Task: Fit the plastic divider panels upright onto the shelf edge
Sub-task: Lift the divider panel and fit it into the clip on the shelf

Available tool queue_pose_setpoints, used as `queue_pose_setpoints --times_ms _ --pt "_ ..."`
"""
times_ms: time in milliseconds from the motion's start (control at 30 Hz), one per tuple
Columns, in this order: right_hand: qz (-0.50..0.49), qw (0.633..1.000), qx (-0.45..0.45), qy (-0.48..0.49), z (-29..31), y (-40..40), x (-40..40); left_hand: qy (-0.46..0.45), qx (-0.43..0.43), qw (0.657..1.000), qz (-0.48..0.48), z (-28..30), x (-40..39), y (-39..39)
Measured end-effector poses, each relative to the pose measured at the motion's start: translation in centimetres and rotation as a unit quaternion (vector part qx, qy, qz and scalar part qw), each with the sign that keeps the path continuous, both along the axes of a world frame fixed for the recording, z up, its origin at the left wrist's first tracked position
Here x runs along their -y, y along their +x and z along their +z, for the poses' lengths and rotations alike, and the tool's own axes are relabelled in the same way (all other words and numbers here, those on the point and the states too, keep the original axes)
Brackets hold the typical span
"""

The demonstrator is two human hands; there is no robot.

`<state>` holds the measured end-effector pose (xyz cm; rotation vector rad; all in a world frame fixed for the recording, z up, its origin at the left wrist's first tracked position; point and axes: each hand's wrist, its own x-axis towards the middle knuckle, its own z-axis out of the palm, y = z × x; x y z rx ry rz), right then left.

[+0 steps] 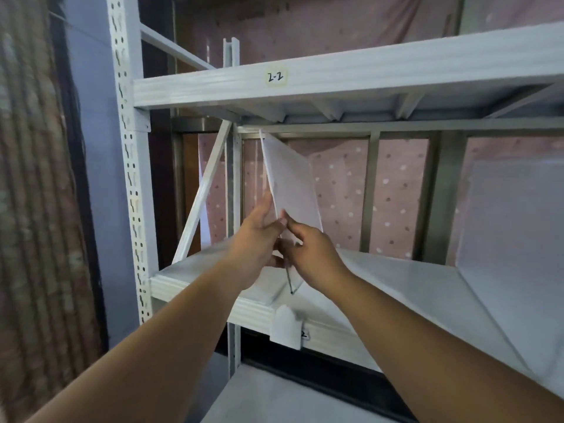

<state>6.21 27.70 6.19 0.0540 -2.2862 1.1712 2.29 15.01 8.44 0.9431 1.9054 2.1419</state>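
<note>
**Divider panel held tilted above the shelf edge**

Both bare forearms reach up and forward from the bottom of the view. A small white plastic clip (286,326) sits on the front lip of the white metal lower shelf (396,288), partly covering a handwritten label. Just above it, the left hand (254,239) and right hand (309,248) are together, each pinched on the lower part of one translucent white plastic divider panel (290,178) — fingers closed on opposite faces. The panel's long axis runs bottom to top, leaning left at the top; its upper corner points toward the underside of the upper white shelf beam (366,77), marked "2-2". The panel's lower corner hangs above the shelf surface. The hands hide the panel's lower middle, and motion blur softens its edges. A second translucent panel (515,227) stands at far right, cut off by the frame.
</note>
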Motion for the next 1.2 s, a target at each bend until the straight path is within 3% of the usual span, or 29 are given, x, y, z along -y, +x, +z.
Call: queue_pose_setpoints --times_ms 200,1200 --pt "0.002 1.000 -0.021 -0.017 -2.4 0.3 0.2 -0.017 -0.036 0.998 -0.037 -0.9 0.9 1.1" --pt "-0.026 0.996 -0.074 -0.046 -4.5 -0.2 -0.5 -0.094 -0.101 0.990 -0.013 -2.0 -0.5 -0.3"
